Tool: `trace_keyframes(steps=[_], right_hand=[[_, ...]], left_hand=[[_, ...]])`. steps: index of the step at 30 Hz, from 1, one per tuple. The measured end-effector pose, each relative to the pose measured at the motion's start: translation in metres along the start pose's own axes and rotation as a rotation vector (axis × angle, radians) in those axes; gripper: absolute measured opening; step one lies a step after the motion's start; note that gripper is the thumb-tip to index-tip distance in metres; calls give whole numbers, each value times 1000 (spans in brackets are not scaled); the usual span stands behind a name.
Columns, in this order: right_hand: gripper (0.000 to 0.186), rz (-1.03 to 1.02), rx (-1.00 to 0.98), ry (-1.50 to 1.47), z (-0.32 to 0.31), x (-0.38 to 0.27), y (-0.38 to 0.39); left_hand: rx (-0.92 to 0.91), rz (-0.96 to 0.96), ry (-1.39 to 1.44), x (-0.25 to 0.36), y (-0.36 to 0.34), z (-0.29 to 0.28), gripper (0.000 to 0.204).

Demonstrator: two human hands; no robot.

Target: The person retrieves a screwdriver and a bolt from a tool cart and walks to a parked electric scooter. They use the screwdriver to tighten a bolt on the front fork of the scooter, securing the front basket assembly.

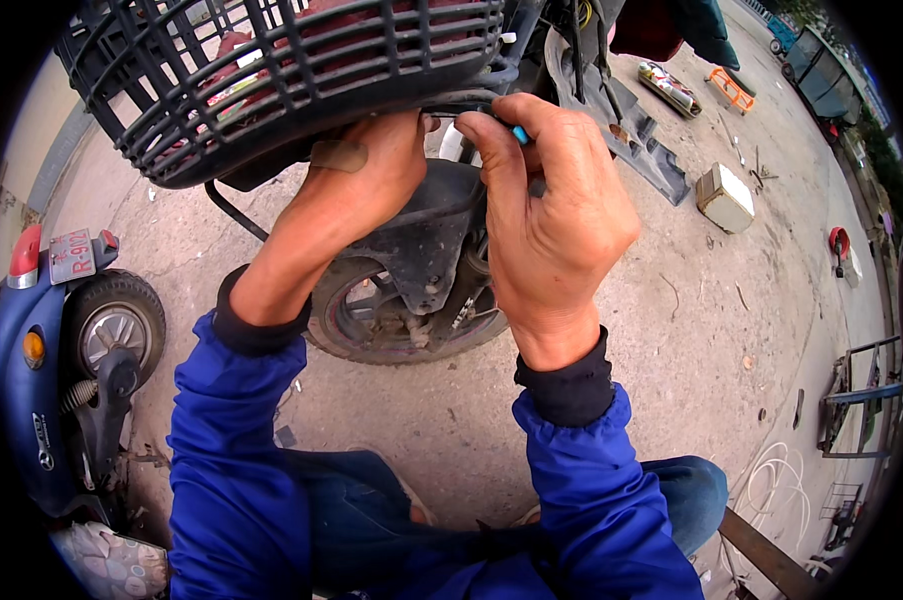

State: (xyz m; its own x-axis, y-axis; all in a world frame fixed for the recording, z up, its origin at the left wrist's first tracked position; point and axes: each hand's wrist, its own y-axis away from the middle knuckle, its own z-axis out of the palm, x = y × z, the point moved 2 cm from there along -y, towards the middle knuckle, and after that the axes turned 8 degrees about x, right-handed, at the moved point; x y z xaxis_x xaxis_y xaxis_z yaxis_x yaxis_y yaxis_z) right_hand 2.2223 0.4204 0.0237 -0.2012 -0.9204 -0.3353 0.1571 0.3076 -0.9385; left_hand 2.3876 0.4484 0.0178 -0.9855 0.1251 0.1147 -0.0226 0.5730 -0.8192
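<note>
My left hand (371, 170) reaches in under the black plastic basket (301, 95) on the front of a two-wheeler. Most of its fingers are tucked out of sight there, so what they touch is hidden; a tan plaster-like patch lies across the back of the hand. Close to its right, my right hand (566, 210) pinches thumb and forefinger together. A small blue-ended piece (520, 134) pokes out between those fingers, its kind too small to tell. Below both hands are the black front mudguard (426, 235) and the wheel (346, 335).
A blue scooter (31, 390) stands at left. Toward the right lie a grey body panel (646, 160), a pale square block (724, 198), an orange frame (731, 88), a coil of white cable (776, 480) and a metal frame (861, 395). My bent knee (696, 495) is below.
</note>
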Motion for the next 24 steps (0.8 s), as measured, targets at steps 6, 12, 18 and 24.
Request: trace_keyframes(steps=[6,12,18,24], right_hand=[[20,-13,-119,31,2,-12,3],[14,181,-166,-112,6,-22,2],[10,185,-163,-120,12,-13,11],[15,181,-219,30,11,-16,23]], left_hand=[[-49,36,33,-8,2,5,18],[-51,16,114,-8,3,6,14],[-157,-64,107,-12,0,5,16],[-382,-170,115,-15,5,3,28]])
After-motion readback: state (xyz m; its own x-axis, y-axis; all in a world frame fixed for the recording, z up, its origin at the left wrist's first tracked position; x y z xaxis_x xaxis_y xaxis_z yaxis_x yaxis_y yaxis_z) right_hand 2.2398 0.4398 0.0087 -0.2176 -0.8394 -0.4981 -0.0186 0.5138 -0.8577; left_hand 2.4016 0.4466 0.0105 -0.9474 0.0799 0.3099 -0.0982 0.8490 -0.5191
